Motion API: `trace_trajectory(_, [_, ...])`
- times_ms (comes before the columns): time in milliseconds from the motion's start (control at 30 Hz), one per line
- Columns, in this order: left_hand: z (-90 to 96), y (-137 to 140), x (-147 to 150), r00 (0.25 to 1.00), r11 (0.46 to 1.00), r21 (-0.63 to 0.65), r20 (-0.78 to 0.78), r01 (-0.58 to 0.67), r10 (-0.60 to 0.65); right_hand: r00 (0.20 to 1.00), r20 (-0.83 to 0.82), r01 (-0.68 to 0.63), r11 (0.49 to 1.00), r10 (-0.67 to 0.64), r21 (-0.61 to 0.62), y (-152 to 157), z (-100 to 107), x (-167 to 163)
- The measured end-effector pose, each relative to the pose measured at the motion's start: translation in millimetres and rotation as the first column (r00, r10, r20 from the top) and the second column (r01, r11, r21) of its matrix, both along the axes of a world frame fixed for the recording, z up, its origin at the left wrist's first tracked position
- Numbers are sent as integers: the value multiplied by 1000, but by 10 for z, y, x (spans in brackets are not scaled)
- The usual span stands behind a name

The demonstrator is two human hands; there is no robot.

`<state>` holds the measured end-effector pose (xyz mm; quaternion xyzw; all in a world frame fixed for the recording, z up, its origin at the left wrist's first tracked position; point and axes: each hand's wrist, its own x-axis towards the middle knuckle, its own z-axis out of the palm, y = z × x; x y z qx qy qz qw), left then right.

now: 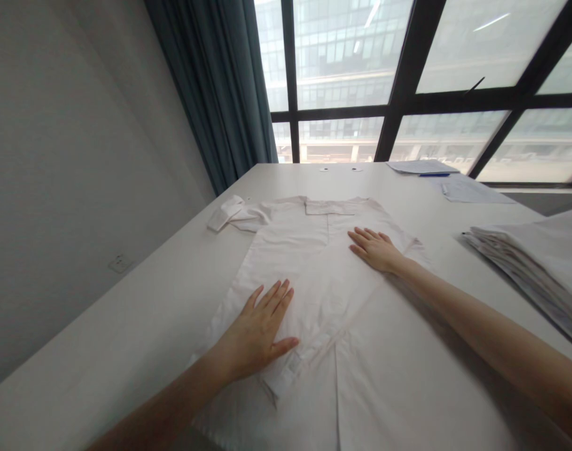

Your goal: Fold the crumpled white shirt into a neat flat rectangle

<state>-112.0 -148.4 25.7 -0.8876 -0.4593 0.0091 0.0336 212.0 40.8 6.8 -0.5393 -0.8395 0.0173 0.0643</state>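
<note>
A long white garment (309, 250), like a coat or gown, lies spread on the white table with its collar toward the window. One sleeve (241, 215) reaches out at the far left, its cuff end bunched. Flat on the garment's left side rests my left hand (252, 335), fingers stretched, thumb apart. My right hand (373, 247) lies palm down on the upper right part, below the collar, fingers extended. Wrinkles and a diagonal fold run across the middle of the cloth. The near end of the garment passes out of view at the bottom.
A stack of folded white cloth (544, 250) sits at the table's right. Sheets of paper (424, 166) and a blue pen (433, 175) lie at the far right edge. Beyond the table (173, 300) are a dark curtain (224, 81) and a window; a wall stands left.
</note>
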Motion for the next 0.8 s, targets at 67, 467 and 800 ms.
trace_trajectory(67, [50,-10,28,999,999,-18,22,43,-43,1000,3,5,1000,-5,16,-93,13,24])
trace_trajectory(467, [218,-112,90,965,943,-246,190,224,-180,983,-5,-184,983,185,15,-951,28,252])
trace_trajectory(800, [289,718,-250,986,998,-4,158,-57,57,985,-46,-166,986,166,1,-915,2,324])
